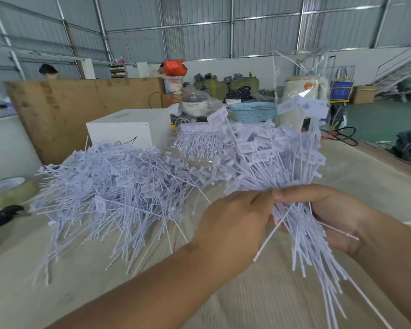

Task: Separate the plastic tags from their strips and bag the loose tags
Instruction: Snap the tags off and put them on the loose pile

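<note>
A thick bundle of loose white plastic tags [280,167] is held upright above the table, heads fanned out on top and thin tails trailing down to the right. My right hand [328,214] grips the bundle around its middle from the right. My left hand [233,224] grips the same bundle from the left, fingers curled against the stems. A large heap of loose tags [114,186] lies on the table at the left. Tags still joined on strips [199,138] lie behind it. A clear plastic bag [299,77] stands up behind the bundle.
A white box [128,129] sits at the back of the table, with a blue basket [254,111] and a pot [195,103] beyond it. A tape roll [7,191] and a black tool [3,216] lie at the left edge. A cardboard sheet [76,108] stands behind.
</note>
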`<state>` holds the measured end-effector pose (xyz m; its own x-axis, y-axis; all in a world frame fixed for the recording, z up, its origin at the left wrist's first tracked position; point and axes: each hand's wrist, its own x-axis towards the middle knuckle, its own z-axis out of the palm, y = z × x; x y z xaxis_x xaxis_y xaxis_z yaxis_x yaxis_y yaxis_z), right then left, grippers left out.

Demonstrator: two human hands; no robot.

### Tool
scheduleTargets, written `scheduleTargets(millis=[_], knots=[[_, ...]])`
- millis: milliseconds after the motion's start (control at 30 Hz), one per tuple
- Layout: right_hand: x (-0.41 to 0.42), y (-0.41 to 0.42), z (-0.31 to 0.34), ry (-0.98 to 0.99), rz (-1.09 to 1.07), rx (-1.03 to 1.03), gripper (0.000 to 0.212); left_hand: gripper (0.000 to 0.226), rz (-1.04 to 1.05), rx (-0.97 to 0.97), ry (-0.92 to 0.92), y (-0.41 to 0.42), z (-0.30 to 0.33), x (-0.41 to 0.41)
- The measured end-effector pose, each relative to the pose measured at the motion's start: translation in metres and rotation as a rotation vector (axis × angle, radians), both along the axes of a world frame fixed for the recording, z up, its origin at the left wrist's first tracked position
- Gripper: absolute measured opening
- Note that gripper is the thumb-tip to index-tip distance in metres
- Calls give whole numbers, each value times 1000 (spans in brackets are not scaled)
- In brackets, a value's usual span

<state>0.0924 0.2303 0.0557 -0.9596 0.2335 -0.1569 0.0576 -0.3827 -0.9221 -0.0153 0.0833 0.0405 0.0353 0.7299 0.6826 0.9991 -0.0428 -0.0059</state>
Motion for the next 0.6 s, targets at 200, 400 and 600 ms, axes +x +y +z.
scheduleTargets(millis=[200, 400, 600], knots=[[5, 4, 8, 35, -78, 193, 21, 45, -44, -16, -535, -1, -16, -24], [9, -3, 8, -79, -123, 327, 32, 50, 511, -456, -380, 14, -12, -50], [21, -7, 10, -48, -181, 485, 41, 23, 484, -367, -832, 41, -6, -72]])
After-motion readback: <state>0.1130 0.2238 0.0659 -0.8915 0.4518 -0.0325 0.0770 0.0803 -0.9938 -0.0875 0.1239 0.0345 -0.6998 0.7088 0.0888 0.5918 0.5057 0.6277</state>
